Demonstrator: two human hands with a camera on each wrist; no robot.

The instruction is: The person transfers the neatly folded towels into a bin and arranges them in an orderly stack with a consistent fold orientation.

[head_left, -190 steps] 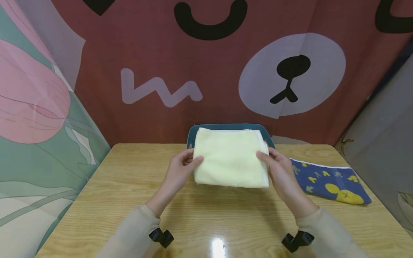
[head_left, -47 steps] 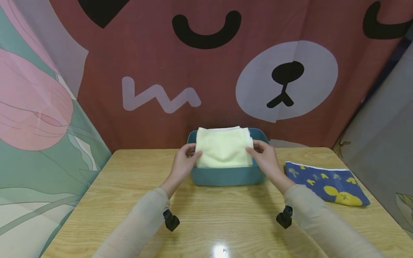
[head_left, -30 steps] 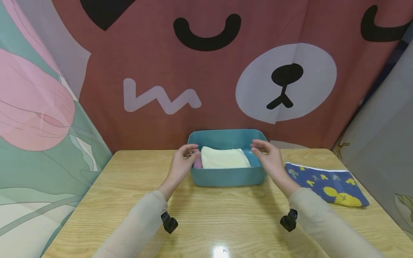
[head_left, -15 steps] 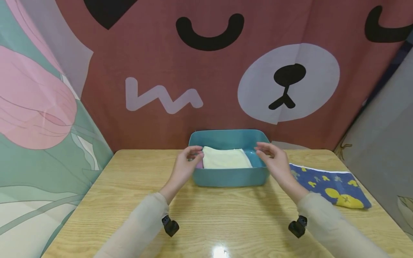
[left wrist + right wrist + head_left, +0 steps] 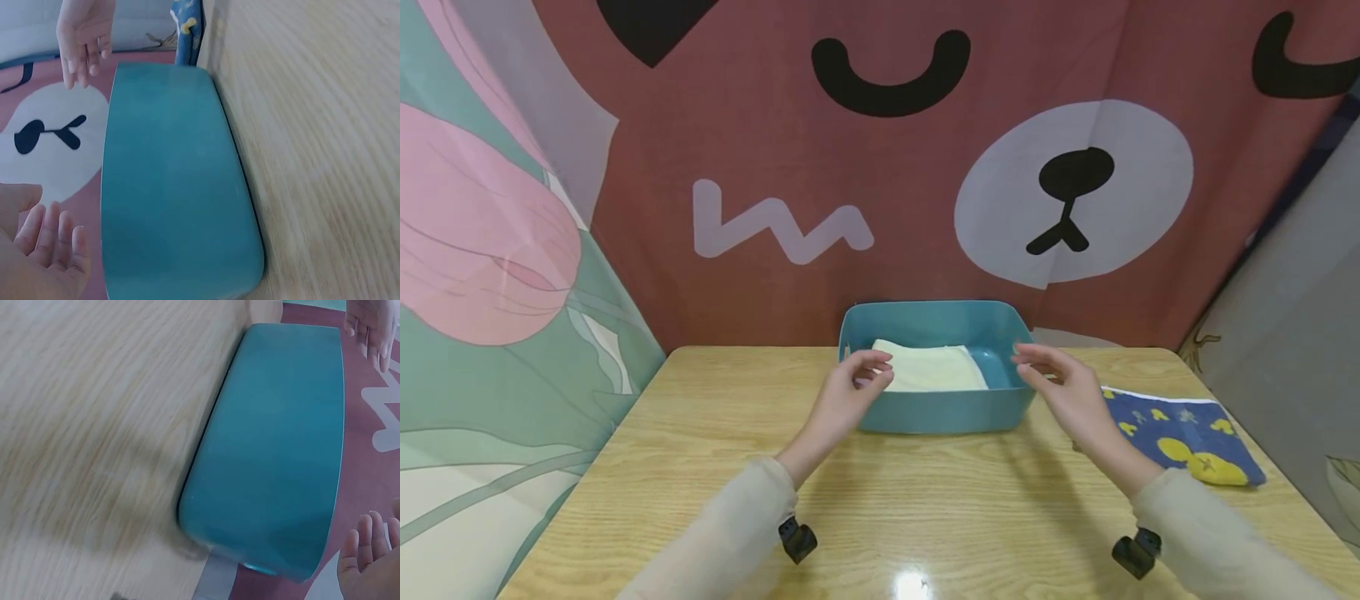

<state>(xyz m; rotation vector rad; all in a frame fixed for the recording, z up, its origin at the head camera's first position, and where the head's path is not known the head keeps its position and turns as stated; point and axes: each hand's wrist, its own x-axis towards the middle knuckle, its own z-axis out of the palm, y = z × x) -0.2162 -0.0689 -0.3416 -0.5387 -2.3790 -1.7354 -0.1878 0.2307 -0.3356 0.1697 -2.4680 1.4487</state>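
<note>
A teal plastic bin point(image 5: 946, 412) stands at the back of the table, and a folded pale yellow towel point(image 5: 932, 369) lies inside it, left of centre. My left hand point(image 5: 844, 398) hovers over the bin's front left corner, its fingers loosely bent around nothing. Over the right end of the bin is my right hand point(image 5: 1070, 398), also relaxed and holding nothing. In the left wrist view, the left hand point(image 5: 47, 253) shows an upturned palm beside the bin's tall front wall point(image 5: 169, 181). The right wrist view has the right hand point(image 5: 373, 559) apart from the bin too.
A folded blue cloth with yellow patterns point(image 5: 1180, 433) lies to the right, partly behind the right forearm. The wooden table point(image 5: 940, 500) extends in front of the bin. A reddish bear-print curtain point(image 5: 760, 292) hangs directly behind it.
The hands lowered the yellow towel into the bin and let it go. Since then the right hand has drifted right and the left slightly right, covering the pinkish-purple item seen at the bin's left.
</note>
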